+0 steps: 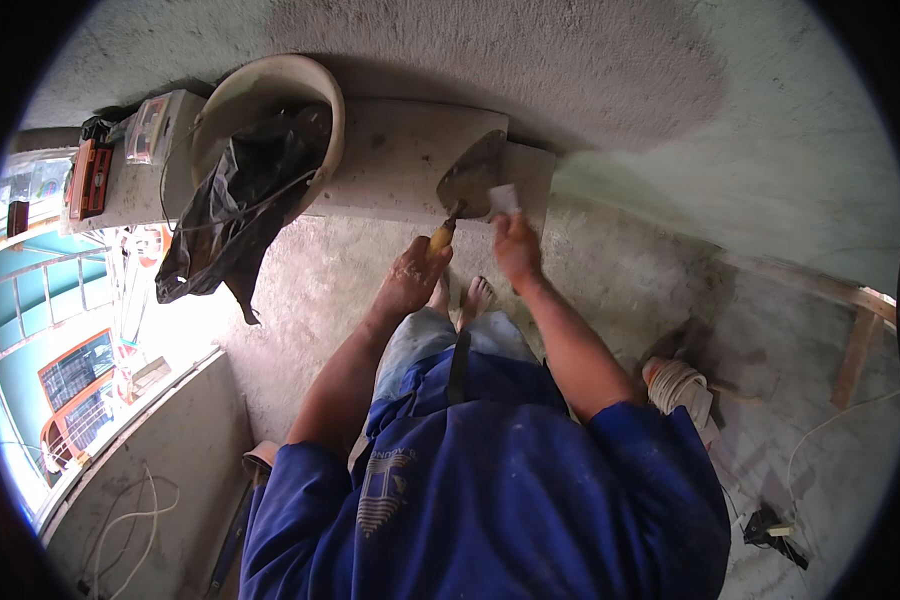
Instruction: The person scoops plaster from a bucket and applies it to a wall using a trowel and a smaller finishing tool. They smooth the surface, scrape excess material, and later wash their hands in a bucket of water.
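Observation:
My left hand point(412, 275) is closed around the yellowish handle of a trowel point(470, 178). Its broad grey blade points away from me, over the pale ledge point(400, 150) along the wall. Close to the blade's right side, my right hand point(517, 248) grips a small whitish flat piece point(504, 199), squarish at its upper end. I cannot make out what kind of thing that piece is, nor whether it touches the blade.
A large pale bucket point(335, 110) with a black plastic bag point(232, 205) hanging over its rim stands on the ledge, left of my hands. Farther left sits a red box point(90, 180). A coil of pale cord point(677, 386) and a wooden frame point(856, 355) are at the right.

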Action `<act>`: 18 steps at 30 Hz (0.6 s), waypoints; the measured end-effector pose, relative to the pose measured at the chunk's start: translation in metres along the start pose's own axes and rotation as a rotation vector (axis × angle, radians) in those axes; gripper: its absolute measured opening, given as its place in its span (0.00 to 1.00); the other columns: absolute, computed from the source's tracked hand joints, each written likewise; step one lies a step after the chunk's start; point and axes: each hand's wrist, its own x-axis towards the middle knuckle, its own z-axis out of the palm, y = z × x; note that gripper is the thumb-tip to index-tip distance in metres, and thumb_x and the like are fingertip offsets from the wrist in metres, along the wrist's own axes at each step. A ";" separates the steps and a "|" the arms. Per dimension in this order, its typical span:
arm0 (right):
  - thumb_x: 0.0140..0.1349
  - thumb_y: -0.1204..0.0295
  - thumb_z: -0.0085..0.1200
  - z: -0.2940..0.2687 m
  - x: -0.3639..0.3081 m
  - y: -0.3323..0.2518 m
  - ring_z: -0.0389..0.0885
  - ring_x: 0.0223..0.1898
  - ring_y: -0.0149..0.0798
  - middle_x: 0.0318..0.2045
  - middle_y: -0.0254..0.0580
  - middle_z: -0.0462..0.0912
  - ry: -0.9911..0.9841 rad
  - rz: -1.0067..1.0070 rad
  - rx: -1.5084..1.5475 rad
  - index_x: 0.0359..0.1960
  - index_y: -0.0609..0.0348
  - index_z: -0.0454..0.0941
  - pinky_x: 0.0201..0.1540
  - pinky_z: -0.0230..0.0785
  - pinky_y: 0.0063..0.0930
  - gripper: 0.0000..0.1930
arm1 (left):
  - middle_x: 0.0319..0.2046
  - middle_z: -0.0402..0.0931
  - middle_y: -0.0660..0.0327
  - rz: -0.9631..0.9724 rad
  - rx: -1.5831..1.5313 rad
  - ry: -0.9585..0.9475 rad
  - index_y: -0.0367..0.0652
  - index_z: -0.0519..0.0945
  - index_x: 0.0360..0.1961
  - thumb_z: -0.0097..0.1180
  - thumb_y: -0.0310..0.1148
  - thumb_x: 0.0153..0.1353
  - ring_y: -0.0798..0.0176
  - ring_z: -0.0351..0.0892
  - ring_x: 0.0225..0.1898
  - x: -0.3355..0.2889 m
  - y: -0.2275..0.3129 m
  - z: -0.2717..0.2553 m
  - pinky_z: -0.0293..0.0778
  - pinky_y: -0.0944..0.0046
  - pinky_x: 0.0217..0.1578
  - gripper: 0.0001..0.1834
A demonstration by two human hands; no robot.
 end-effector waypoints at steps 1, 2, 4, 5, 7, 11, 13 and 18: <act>0.73 0.58 0.42 0.016 -0.012 -0.006 0.82 0.37 0.67 0.32 0.63 0.83 -0.003 0.016 0.006 0.46 0.59 0.72 0.39 0.73 0.58 0.16 | 0.32 0.78 0.40 0.009 -0.003 0.009 0.37 0.72 0.42 0.53 0.46 0.71 0.33 0.79 0.38 0.000 0.000 0.001 0.72 0.44 0.35 0.20; 0.73 0.57 0.43 0.032 -0.030 -0.008 0.82 0.37 0.67 0.32 0.62 0.83 0.088 -0.038 -0.011 0.47 0.58 0.72 0.39 0.74 0.58 0.17 | 0.31 0.78 0.41 0.030 0.008 0.006 0.37 0.72 0.42 0.53 0.46 0.71 0.33 0.79 0.38 0.001 -0.002 0.003 0.72 0.44 0.35 0.19; 0.72 0.58 0.44 0.015 -0.026 -0.012 0.82 0.37 0.66 0.32 0.62 0.83 -0.040 -0.066 -0.058 0.47 0.59 0.72 0.40 0.74 0.57 0.17 | 0.31 0.78 0.41 0.064 0.035 0.023 0.37 0.72 0.42 0.53 0.46 0.71 0.33 0.79 0.37 -0.001 -0.008 0.001 0.72 0.44 0.34 0.19; 0.72 0.58 0.44 -0.004 -0.018 -0.018 0.82 0.37 0.66 0.32 0.62 0.83 -0.156 -0.041 -0.071 0.47 0.60 0.72 0.40 0.74 0.56 0.17 | 0.31 0.78 0.41 0.046 0.016 0.024 0.37 0.72 0.42 0.53 0.46 0.71 0.33 0.79 0.37 -0.001 -0.009 0.001 0.72 0.44 0.35 0.19; 0.72 0.57 0.43 -0.017 0.007 -0.005 0.82 0.39 0.65 0.35 0.62 0.83 0.006 -0.019 0.038 0.48 0.60 0.71 0.42 0.74 0.56 0.18 | 0.31 0.78 0.40 0.011 -0.020 0.009 0.38 0.72 0.42 0.53 0.46 0.71 0.33 0.79 0.37 -0.004 0.001 -0.001 0.72 0.44 0.35 0.19; 0.72 0.55 0.41 0.012 -0.038 -0.014 0.80 0.45 0.65 0.41 0.64 0.82 -0.392 0.058 0.020 0.48 0.60 0.72 0.47 0.72 0.57 0.20 | 0.31 0.78 0.40 0.287 0.093 0.073 0.38 0.72 0.42 0.55 0.45 0.70 0.34 0.79 0.37 0.014 -0.043 0.014 0.73 0.45 0.35 0.19; 0.72 0.55 0.42 0.014 -0.056 -0.016 0.80 0.46 0.64 0.42 0.64 0.82 -0.493 0.036 -0.096 0.47 0.60 0.73 0.48 0.71 0.57 0.19 | 0.31 0.78 0.41 0.304 0.063 0.094 0.38 0.72 0.42 0.56 0.45 0.69 0.35 0.80 0.37 0.013 -0.044 0.010 0.73 0.46 0.35 0.18; 0.71 0.59 0.48 -0.038 -0.024 0.008 0.83 0.35 0.56 0.37 0.57 0.82 -0.251 -0.153 0.094 0.42 0.60 0.73 0.38 0.74 0.49 0.15 | 0.35 0.78 0.46 0.262 0.130 -0.036 0.41 0.78 0.47 0.57 0.40 0.69 0.44 0.81 0.38 0.012 -0.049 -0.019 0.76 0.52 0.38 0.14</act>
